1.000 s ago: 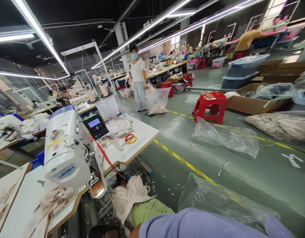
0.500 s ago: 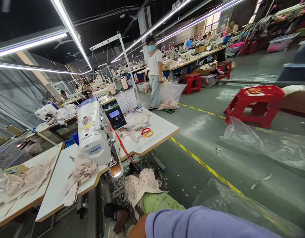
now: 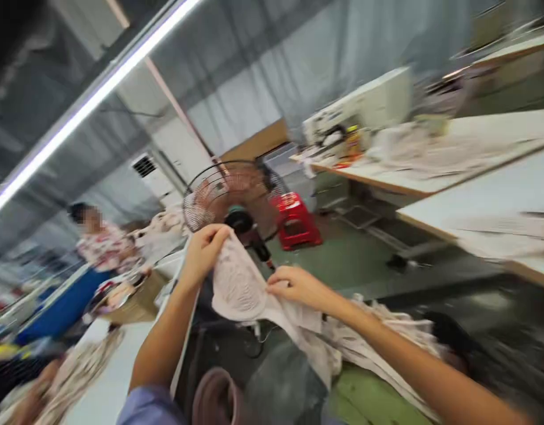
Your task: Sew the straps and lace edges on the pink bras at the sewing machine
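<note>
A pale pink lace bra (image 3: 240, 289) hangs stretched between my two hands above my lap. My left hand (image 3: 204, 252) pinches its upper corner, thumb against the fingers. Lower and to the right, my right hand (image 3: 301, 288) is closed on the bra's edge near its middle. The rest of the bra trails down toward my green-covered lap (image 3: 364, 392). More pale garments (image 3: 378, 330) lie across my legs, partly behind my right forearm. Motion blurs the finer details.
Beyond my hands stand a black fan (image 3: 241, 218) and a red stool (image 3: 296, 221). White worktables (image 3: 511, 195) carry pale fabric at right, with a sewing machine (image 3: 360, 103). At left are a cardboard box (image 3: 141, 301) and a person in a floral top (image 3: 101, 245).
The view has swung from the sewing machine and aisle toward the curtained wall and fan. Both hands now show, holding up a bra; earlier neither was visible and pale bras lay on my lap.
</note>
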`<control>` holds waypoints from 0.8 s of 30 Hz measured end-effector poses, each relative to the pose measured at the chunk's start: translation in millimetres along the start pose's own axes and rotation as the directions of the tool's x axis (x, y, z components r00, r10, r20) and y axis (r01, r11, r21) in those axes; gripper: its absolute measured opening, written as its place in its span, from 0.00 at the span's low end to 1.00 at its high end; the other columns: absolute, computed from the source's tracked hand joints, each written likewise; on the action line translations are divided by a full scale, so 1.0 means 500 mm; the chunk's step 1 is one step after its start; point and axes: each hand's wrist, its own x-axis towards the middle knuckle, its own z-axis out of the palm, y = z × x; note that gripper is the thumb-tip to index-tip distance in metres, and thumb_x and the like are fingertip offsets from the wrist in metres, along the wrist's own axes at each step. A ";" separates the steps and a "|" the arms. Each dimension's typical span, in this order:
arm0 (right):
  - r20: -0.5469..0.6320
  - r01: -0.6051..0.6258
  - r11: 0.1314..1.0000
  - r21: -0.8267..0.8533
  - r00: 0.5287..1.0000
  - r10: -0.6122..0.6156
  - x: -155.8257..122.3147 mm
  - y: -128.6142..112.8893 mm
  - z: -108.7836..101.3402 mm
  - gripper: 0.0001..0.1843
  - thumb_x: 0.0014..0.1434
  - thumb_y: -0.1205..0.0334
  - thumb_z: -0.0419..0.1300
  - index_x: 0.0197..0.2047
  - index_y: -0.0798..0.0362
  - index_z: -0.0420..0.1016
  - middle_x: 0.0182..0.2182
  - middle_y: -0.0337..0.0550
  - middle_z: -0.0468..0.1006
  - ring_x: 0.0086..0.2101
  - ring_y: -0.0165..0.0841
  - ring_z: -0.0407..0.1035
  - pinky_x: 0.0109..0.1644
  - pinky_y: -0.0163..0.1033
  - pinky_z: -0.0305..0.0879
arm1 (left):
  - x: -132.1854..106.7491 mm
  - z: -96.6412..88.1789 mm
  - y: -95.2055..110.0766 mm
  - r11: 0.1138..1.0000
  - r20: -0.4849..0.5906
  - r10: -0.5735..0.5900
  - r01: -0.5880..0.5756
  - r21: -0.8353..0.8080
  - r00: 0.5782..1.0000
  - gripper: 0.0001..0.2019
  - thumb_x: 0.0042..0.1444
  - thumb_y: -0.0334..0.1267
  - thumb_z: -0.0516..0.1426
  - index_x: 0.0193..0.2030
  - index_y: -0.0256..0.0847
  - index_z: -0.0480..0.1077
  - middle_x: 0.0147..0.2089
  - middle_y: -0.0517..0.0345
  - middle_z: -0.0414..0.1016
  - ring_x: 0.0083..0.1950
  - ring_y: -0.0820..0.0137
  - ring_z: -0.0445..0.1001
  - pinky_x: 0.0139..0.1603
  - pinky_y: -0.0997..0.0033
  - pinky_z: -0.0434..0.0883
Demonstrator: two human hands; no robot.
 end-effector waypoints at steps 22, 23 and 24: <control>0.512 0.134 0.879 0.457 0.769 -0.383 0.202 -0.243 0.358 0.22 0.58 0.44 0.60 0.28 0.56 0.72 0.25 0.36 0.66 0.29 0.30 0.59 0.35 0.35 0.53 | -0.286 -0.398 0.007 0.878 -0.388 -0.106 0.269 0.396 0.915 0.13 0.61 0.47 0.58 0.32 0.40 0.76 0.28 0.61 0.73 0.31 0.71 0.67 0.34 0.72 0.63; 0.556 0.107 0.883 0.457 0.740 -0.377 0.185 -0.231 0.376 0.22 0.58 0.43 0.61 0.30 0.56 0.73 0.25 0.36 0.67 0.29 0.30 0.59 0.35 0.35 0.53 | -0.294 -0.407 0.004 0.883 -0.401 -0.109 0.274 0.381 0.909 0.13 0.61 0.47 0.59 0.33 0.40 0.77 0.29 0.60 0.74 0.31 0.71 0.67 0.34 0.72 0.63; 0.589 0.079 0.885 0.458 0.719 -0.369 0.170 -0.220 0.392 0.22 0.57 0.43 0.61 0.31 0.56 0.74 0.26 0.36 0.67 0.30 0.30 0.59 0.34 0.35 0.53 | -0.303 -0.414 0.000 0.888 -0.407 -0.115 0.277 0.366 0.906 0.14 0.61 0.47 0.59 0.32 0.40 0.77 0.29 0.60 0.74 0.31 0.71 0.68 0.34 0.72 0.64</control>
